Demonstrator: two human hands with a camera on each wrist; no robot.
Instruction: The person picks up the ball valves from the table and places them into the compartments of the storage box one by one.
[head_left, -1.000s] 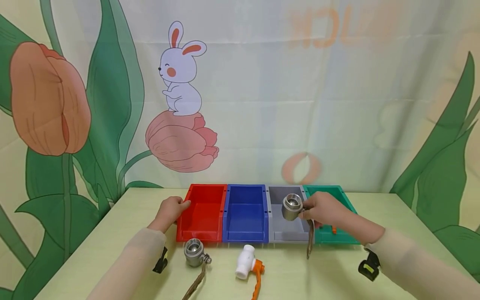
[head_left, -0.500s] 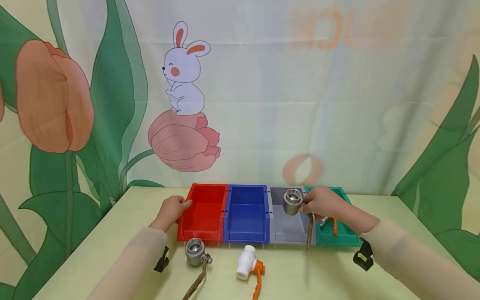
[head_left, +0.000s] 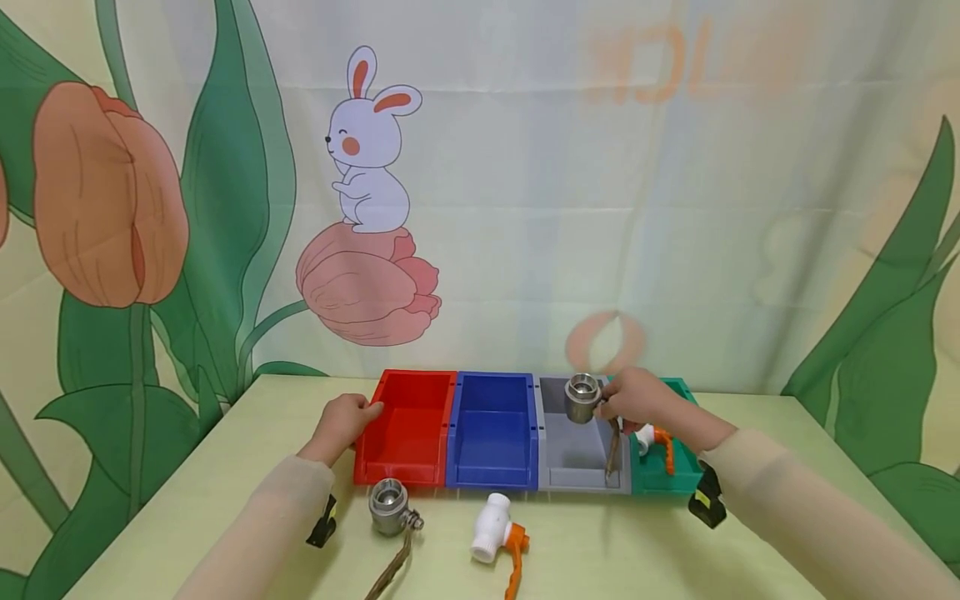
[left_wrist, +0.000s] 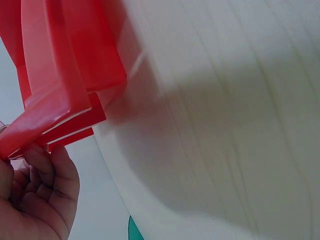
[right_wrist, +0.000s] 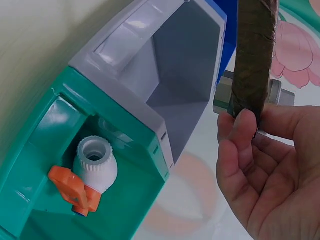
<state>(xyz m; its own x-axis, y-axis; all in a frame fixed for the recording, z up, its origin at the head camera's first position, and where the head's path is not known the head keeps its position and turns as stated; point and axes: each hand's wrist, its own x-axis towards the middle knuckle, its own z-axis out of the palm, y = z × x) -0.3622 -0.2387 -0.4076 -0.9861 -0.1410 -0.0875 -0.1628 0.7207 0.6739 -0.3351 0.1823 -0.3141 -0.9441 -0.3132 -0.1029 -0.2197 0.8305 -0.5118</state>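
My right hand (head_left: 637,398) pinches a metal valve (head_left: 582,400) with a brown-wrapped handle, held above the grey bin (head_left: 576,477). In the right wrist view the fingers of my right hand (right_wrist: 270,165) close round the base of the wrapped handle (right_wrist: 254,60), the metal body behind it. My left hand (head_left: 342,423) grips the left side of the red bin (head_left: 405,473); the left wrist view shows the left hand's (left_wrist: 42,187) curled fingers under the red bin's rim (left_wrist: 55,112).
The blue bin (head_left: 492,476) stands between red and grey. In the green bin (head_left: 678,481) lies a white valve (right_wrist: 100,172) with an orange handle. Before the bins lie another metal valve (head_left: 389,508) and another white valve (head_left: 491,527). A printed curtain (head_left: 510,167) hangs behind.
My right hand has moved slightly left and back with the metal valve, its handle now over the grey bin. More of the white valve in the green bin shows. My left hand keeps its grip.
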